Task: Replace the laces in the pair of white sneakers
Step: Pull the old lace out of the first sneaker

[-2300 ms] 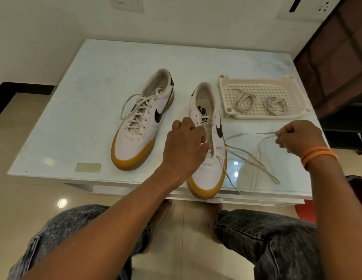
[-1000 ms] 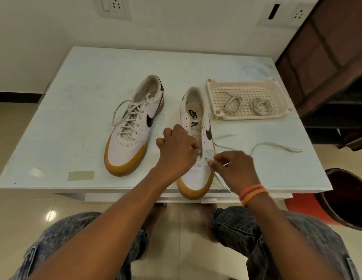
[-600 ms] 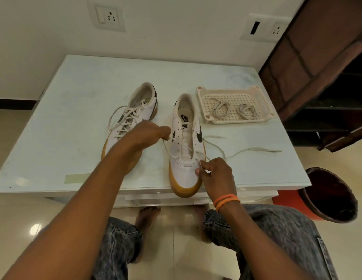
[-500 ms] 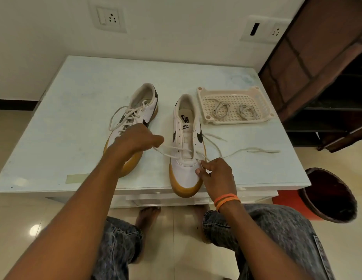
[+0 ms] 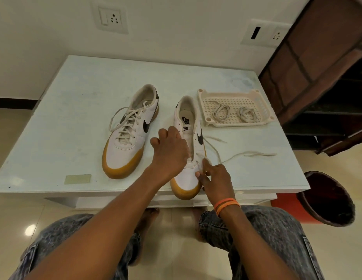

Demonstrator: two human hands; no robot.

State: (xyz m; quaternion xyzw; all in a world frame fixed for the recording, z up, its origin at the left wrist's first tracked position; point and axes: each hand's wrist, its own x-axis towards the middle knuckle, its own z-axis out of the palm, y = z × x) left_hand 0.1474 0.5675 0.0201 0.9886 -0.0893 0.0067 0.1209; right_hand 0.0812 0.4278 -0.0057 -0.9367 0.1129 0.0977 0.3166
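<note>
Two white sneakers with tan soles stand on the white table [image 5: 75,110]. The left sneaker [image 5: 131,134] is fully laced. On the right sneaker [image 5: 187,118], only the lower eyelets carry a cream lace [image 5: 248,153], whose loose ends trail right across the table. My left hand [image 5: 170,150] lies over this shoe's middle, its fingers curled at the lace row; what they hold is hidden. Pinching the lace at the lower right eyelets is my right hand [image 5: 214,178], which wears orange wristbands.
A cream perforated tray [image 5: 202,106] at the back right holds two coiled laces [image 5: 221,111] [image 5: 246,114]. A dark bin [image 5: 327,199] stands on the floor right of the table, with dark wooden furniture [image 5: 317,67] behind it. A tape patch [image 5: 77,178] sits near the front edge.
My left hand, which had pulled a lace end out to the left, has come back over the right sneaker's middle. My right hand stays at the lower right eyelets.
</note>
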